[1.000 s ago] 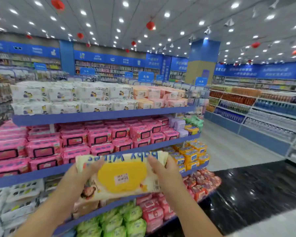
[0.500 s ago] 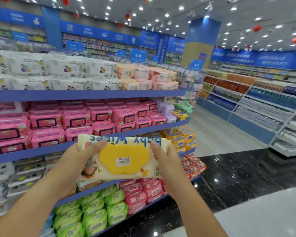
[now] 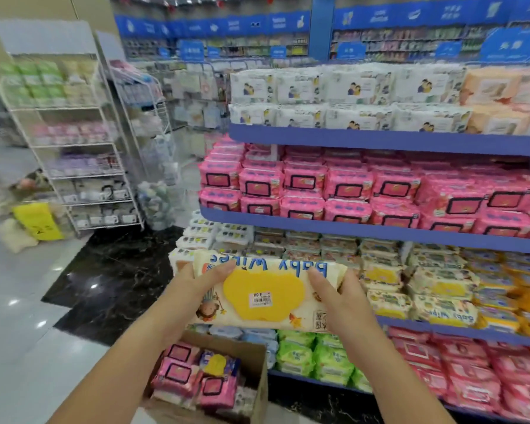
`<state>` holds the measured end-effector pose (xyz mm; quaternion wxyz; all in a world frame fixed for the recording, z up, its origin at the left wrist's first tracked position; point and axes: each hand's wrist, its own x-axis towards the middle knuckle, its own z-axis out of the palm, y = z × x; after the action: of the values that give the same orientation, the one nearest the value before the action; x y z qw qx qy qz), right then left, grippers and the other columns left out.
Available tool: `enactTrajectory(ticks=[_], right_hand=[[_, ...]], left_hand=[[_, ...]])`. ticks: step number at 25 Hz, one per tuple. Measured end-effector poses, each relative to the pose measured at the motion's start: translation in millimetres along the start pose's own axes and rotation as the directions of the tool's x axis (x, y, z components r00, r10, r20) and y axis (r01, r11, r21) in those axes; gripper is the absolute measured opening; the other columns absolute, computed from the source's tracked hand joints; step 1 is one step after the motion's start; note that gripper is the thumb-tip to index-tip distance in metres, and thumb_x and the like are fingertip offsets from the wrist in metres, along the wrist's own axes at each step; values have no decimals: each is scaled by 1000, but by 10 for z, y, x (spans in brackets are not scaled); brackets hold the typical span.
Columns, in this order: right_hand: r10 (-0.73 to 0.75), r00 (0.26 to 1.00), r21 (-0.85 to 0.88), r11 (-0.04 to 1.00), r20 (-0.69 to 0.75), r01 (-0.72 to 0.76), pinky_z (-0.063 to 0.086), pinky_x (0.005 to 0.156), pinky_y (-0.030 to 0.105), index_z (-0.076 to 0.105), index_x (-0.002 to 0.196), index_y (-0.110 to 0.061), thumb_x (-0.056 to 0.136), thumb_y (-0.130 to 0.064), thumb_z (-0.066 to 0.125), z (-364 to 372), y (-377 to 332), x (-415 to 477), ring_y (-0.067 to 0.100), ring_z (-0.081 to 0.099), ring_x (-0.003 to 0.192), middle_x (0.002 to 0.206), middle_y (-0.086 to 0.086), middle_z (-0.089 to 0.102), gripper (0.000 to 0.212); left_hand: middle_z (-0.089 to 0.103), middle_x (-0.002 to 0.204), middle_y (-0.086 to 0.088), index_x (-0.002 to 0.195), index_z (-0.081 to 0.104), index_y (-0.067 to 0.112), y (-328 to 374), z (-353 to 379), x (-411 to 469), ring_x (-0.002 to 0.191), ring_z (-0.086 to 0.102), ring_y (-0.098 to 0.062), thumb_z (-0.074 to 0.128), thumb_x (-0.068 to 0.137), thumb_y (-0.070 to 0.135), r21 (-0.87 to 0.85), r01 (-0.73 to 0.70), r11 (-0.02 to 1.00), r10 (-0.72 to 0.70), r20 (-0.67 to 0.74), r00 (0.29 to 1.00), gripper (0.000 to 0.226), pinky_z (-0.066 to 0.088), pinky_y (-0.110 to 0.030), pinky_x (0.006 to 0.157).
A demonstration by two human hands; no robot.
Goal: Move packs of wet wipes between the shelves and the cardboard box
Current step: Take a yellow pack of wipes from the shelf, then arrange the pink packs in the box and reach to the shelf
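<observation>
Sitting open on the floor beneath the arms, the cardboard box (image 3: 253, 358) holds three pink wet-wipe packs (image 3: 173, 373), one blue pack with a yellow lid (image 3: 218, 365) and pale packs underneath. Above it, the left hand (image 3: 196, 283) and right hand (image 3: 338, 293) each clasp one end of a single cream Baby Wipes pack (image 3: 263, 296). The pack is held in the air before the third shelf tier, hiding some stock. Behind, the shelving (image 3: 380, 139) shows four blue-edged tiers: white, pink, cream-yellow, then green and pink packs. A white wire rack (image 3: 83, 148) stands further left.
</observation>
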<state>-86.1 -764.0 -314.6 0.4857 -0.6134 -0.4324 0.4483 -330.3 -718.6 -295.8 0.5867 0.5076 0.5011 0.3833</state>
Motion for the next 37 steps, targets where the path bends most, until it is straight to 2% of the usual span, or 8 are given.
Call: enactTrajectory(ticks=[8,13,18,26,29,32,35,37], right_hand=[[244,951,-77,969,192,-233,59,90,48,51,119,-35,89,-47,71,1892,868,1033,13,73,94,107,-5,72,39],[392,895,-8,917,214,-400,60,81,27,52,123,-35,89,-25,77,2500,1896,1734,8,72,87,105,-4,72,43],[456,871,9,885,181,-465,59,90,50,51,136,-25,62,-49,91,2850,3022,2406,20,73,104,119,0,73,88],[716,648,-247,698,261,-672,57,62,21,57,127,-10,64,17,84,3317,4847,2335,7,75,82,112,9,73,73],[759,632,-142,650,157,-746,61,63,31,56,129,-14,63,12,86,3348,5374,2252,17,76,86,115,6,71,77],[763,613,121,641,-205,-758,62,76,45,52,131,-21,54,-38,96,3269,5636,2223,21,75,96,118,4,72,90],[620,657,-113,684,-429,-720,54,92,33,49,139,-23,83,-42,77,3280,5590,2229,3,66,108,127,-3,66,65],[591,619,-158,645,-518,-747,48,103,39,43,143,-25,87,-41,72,3320,5561,2193,15,60,120,134,-1,59,64]], left_hand=[[80,90,-15,113,69,6,-1005,-1886,1123,69,78,-27,69,90,16,32,203,979,-202,-47,978,25,61,-30,52],[79,100,-13,109,72,9,-1867,-2415,2019,90,77,-31,97,47,31,152,363,919,-374,48,926,71,57,-51,93],[79,106,-3,109,71,19,-2815,-2704,2836,97,76,-20,84,67,25,204,456,866,-481,92,872,44,63,-29,77],[71,117,7,125,58,31,-5096,-3187,3028,102,72,-4,98,62,20,500,544,674,-703,208,680,76,61,-35,87],[73,113,5,135,50,23,-5608,-3029,3052,93,76,-8,92,70,7,341,685,644,-760,190,621,79,61,-25,74],[79,106,5,132,53,18,-5905,-2731,3140,90,77,-11,94,68,23,210,786,582,-813,164,558,76,59,-26,76],[81,93,-1,110,65,16,-6044,-2316,2994,83,78,-14,90,72,28,213,841,497,-868,119,482,47,59,-31,76],[79,93,-14,115,69,3,-6006,-1881,2831,78,78,-22,92,70,19,119,928,352,-930,157,333,53,63,-38,75]])
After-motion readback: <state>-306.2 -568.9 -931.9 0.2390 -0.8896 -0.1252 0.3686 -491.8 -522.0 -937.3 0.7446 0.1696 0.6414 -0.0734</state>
